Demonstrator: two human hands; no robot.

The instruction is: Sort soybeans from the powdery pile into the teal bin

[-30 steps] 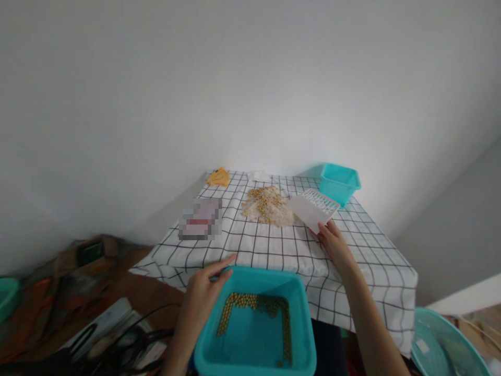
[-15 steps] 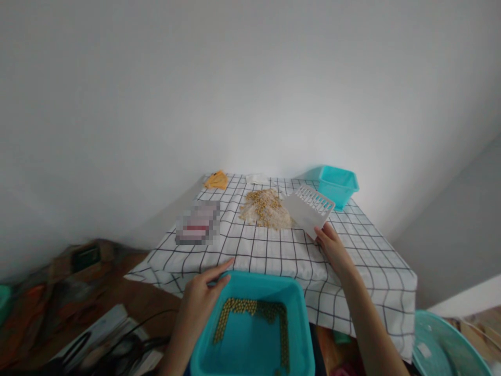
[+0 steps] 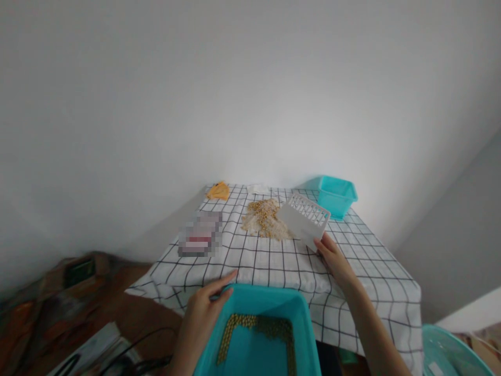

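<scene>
My right hand (image 3: 332, 257) grips a white, slotted, apparently plastic scoop (image 3: 297, 221) by its near corner, the slats tilted up beyond my fingertips. My left hand (image 3: 203, 310) lies with its index finger extended over the edge of the tablecloth and its thumb at the far left corner of a teal, rectangular plastic tub (image 3: 270, 300) close before me; whether it actually clamps the rim, I cannot tell. Inside the tub, just right of my left thumb, small round golden balls (image 3: 225, 339) line the edges. Ahead of the left fingertips, on the white, black-checked tablecloth (image 3: 270, 261), a loose heap of pale grains and golden balls (image 3: 264, 219) meets the scoop's far edge in view; contact is not determinable. Assessed progress: partial. A portion of the balls sits in the tub, apart from the grains; a sizeable mixed quantity remains on the cloth. Beyond my right fingers stands a turquoise plastic tub (image 3: 336, 201), its contents not visible. Left of the heap, a pinkish item (image 3: 201, 235) is pixelated, so any print is unreadable. A pale patch, possibly a label (image 3: 435, 368), low right of my right hand, is likewise illegible. No brand is identified.
</scene>
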